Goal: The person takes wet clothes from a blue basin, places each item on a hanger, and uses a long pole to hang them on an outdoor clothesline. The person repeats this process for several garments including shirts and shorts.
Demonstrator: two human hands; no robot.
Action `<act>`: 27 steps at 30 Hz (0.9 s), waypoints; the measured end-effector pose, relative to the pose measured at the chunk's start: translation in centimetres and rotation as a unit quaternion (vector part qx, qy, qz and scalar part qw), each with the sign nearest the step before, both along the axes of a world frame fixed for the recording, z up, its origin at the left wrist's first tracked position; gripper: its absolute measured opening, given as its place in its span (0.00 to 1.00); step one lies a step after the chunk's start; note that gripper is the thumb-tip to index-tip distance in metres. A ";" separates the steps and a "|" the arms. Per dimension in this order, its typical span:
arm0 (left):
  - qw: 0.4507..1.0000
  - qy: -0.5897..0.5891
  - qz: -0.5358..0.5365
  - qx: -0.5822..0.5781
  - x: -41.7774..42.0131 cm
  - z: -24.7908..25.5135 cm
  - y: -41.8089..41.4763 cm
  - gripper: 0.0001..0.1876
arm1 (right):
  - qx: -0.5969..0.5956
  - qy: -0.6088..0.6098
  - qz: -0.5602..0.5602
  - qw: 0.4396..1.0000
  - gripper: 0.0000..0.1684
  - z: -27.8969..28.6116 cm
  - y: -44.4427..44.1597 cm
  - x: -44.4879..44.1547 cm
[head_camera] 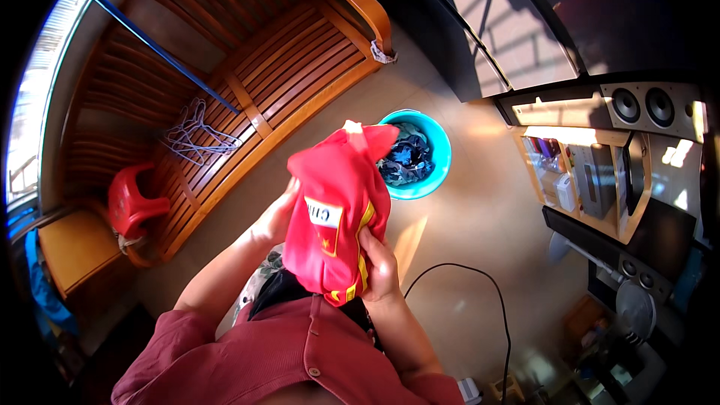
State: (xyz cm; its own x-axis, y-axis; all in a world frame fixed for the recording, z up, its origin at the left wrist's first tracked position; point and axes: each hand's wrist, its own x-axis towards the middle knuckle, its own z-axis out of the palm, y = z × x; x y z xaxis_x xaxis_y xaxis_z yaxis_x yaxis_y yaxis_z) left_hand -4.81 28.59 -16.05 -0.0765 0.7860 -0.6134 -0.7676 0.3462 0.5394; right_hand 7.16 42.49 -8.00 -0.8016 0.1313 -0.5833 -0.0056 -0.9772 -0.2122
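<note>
A red garment (337, 180) with yellow trim and a white printed patch is bunched up in front of my body, held between both hands. My left hand (279, 215) presses against its left side, with some of the fingers hidden by the cloth. On the other side, my right hand (378, 270) grips the lower right edge, thumb on top of the fabric. Just beyond the garment, a turquoise bucket (441, 160) stands on the floor. Dark patterned clothes (408, 152) lie inside it, partly covered from view by the red cloth.
Left of me runs a slatted wooden bench (304, 50) bearing wire clothes hangers (199, 135) and a red plastic stool (132, 202). A blue pole (157, 48) leans across it. A black cable (495, 281) curves over the floor at right, near a wooden shelf unit (621, 225) and speakers (647, 107).
</note>
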 end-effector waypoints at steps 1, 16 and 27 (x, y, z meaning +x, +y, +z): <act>1.000 0.025 0.009 -0.008 0.0 0.9 -1.6 0.27 | -0.027 0.036 -0.004 0.999 0.25 1.0 -0.1 -0.7; 0.565 0.797 0.162 -0.139 -4.8 10.9 -8.2 0.11 | 0.085 0.022 0.022 0.996 0.25 7.0 -3.0 -0.6; 0.690 0.715 0.110 -0.028 1.8 12.6 -2.4 0.08 | 0.615 0.106 0.291 0.725 0.15 2.2 -4.2 -1.5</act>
State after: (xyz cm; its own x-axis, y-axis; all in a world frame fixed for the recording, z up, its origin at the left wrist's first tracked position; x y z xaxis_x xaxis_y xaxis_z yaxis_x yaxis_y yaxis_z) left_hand -3.04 26.16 -3.48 -0.7488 0.6368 0.1836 0.4979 0.3577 0.7900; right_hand 5.61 38.34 -5.81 -0.9844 0.0510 -0.1684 0.1728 0.1003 -0.9798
